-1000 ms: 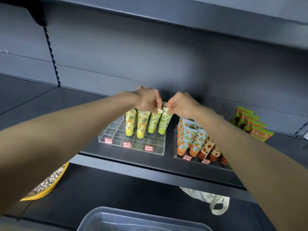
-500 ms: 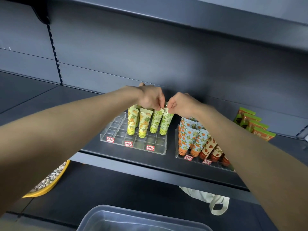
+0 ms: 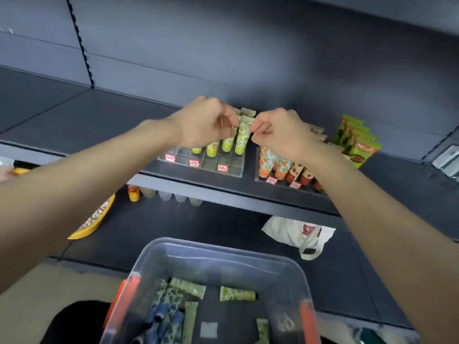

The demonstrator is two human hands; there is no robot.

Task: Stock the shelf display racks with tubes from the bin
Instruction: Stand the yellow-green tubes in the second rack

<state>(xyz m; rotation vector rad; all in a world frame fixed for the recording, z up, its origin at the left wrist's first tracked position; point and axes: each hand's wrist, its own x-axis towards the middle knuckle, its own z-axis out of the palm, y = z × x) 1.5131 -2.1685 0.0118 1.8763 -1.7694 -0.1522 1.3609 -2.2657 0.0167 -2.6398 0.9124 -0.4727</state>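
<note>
Both hands hold as before, view tipped down | left hand (image 3: 206, 122) and right hand (image 3: 278, 131) pinch green tube (image 3: 242, 135) top, standing in clear rack (image 3: 231, 170) | step: seating it | next: release, reach to bin (image 3: 285, 266)

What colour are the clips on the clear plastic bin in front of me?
Orange, on both clips of the clear plastic bin, seen in the head view.

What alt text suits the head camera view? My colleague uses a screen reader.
Two bare hands, left hand and right hand, pinch the top of a green patterned tube standing in a clear acrylic grid rack on a dark grey shelf. Below, a clear plastic bin holds more tubes.
</note>
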